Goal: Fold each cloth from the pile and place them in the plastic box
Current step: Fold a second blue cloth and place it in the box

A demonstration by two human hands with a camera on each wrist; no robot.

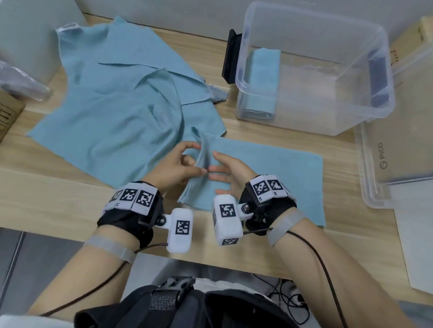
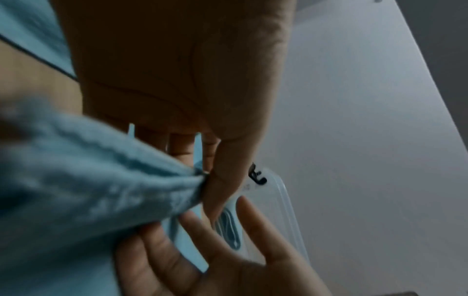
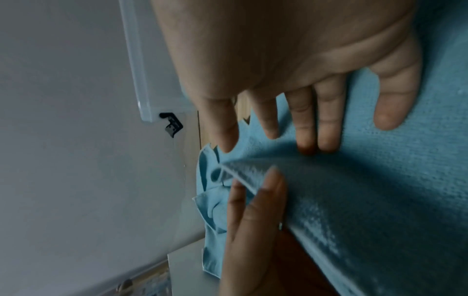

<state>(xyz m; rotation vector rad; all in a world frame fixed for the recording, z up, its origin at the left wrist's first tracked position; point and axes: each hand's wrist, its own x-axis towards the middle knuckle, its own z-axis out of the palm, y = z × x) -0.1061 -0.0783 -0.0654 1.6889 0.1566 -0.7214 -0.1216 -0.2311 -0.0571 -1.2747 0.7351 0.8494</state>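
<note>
While pinching the raised left end of the blue cloth (image 1: pixel 259 170) between thumb and fingers, left hand (image 1: pixel 178 165) lifted just above the wooden table (image 1: pixel 50 195). Right hand (image 1: pixel 231 171) flat on the same cloth beside the fold, fingers straight and spread, pressing it down, gripping nothing. Cloth stretched out to the right along the near part of the table, left end standing up in a ridge between both hands. Pile of blue cloths (image 1: pixel 120 87) spread loosely behind, touching the far left corner of the held one. Clear plastic box (image 1: pixel 335 119) at the far right, with one folded cloth (image 1: pixel 262 79) against its left wall. Clear lid (image 1: pixel 394 170) right of the box.
</note>
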